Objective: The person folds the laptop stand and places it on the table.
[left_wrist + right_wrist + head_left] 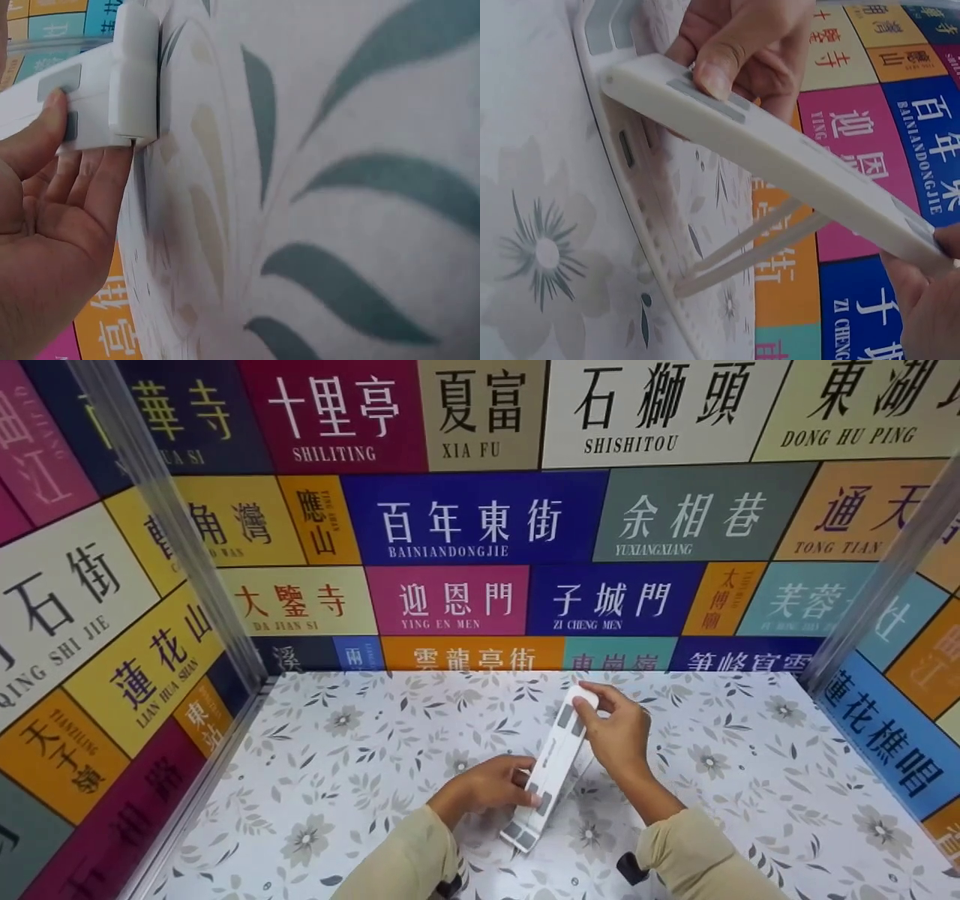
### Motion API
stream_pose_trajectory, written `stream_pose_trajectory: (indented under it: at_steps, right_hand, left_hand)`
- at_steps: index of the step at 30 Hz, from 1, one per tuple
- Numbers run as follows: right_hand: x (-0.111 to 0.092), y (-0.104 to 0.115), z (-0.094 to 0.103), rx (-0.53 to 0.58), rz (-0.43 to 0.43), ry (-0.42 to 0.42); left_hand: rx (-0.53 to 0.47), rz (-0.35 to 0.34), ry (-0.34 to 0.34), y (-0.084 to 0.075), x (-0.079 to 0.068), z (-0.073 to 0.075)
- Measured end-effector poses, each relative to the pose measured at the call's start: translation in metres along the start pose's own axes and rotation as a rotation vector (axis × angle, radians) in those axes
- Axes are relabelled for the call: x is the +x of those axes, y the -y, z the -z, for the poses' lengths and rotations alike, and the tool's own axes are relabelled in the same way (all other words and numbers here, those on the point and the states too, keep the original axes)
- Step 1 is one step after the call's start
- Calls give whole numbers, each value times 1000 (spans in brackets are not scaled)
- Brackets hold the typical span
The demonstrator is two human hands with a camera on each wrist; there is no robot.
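A white folding laptop stand (553, 761) with grey pads slants above the floral tabletop, partly unfolded. In the right wrist view its upper arm (765, 161) is raised from the notched base (634, 176), with thin struts (757, 251) between them. Near the hinged lower end, my left hand (487, 789) grips the upper arm, thumb (51, 120) on a grey pad and fingers beneath. My right hand (621, 731) pinches the far, raised end between thumb and fingers. The base is mostly hidden under the upper arm in the head view.
The white tabletop (360, 787) has a grey leaf and flower print. Walls of colourful sign panels (472, 517) rise behind it and at both sides. Clear strips (191, 555) run up the left and right corners.
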State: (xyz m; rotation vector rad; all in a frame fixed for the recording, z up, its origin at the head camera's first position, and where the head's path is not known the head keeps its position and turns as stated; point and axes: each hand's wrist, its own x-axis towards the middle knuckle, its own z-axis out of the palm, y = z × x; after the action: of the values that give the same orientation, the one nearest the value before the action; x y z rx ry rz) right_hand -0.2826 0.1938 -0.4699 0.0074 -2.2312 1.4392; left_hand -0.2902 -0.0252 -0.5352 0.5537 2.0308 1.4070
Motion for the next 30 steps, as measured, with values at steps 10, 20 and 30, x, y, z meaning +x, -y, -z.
stream_pose_trajectory:
  at_steps: [10,20,30]
  right_hand:
    - [-5,-1,-1,50,-54,31]
    - [11,-30,16,113,-158,233]
    - [33,-106,32,-429,248,621]
  left_hand:
    - [13,-3,-7,6,-4,3]
    - [281,-16,-346,-6,-32,-26]
    - [742,419,-349,-13,-65,-73]
